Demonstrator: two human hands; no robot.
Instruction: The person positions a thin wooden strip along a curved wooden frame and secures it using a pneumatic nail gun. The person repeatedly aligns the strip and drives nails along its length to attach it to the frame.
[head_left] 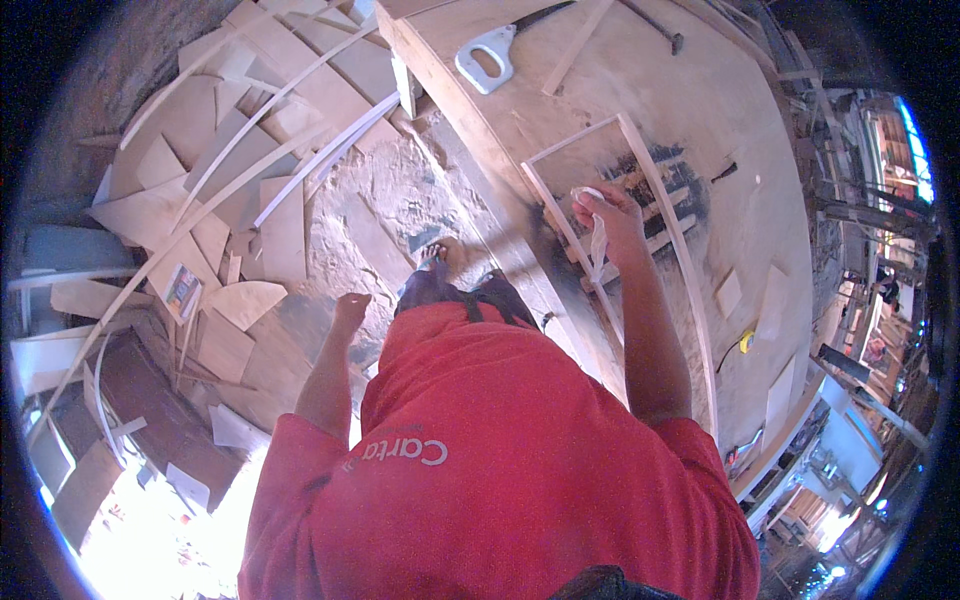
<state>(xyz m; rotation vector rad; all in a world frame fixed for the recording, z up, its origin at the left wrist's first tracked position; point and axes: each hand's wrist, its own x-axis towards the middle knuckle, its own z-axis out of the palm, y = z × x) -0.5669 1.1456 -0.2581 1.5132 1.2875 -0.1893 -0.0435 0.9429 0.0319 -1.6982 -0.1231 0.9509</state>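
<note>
My right hand (612,218) is closed on a thin white strip, perhaps cloth or plastic (599,245), whose loose end hangs down below the fingers. It is above a narrow rectangular wooden frame (648,165) lying on the plywood workbench (735,90). Inside the frame show short wooden slats (672,233) and a dark stain on the board. Low beside my body, away from the bench, my left hand (352,308) hangs with its fingers curled in, and I see nothing in it.
On the bench lie a handsaw (489,60) with a white handle, a hammer (660,30), a yellow tape measure (747,342) and a dark brush-like piece (725,172). Plywood offcuts (235,130) and long strips (275,105) heap up on the floor at left.
</note>
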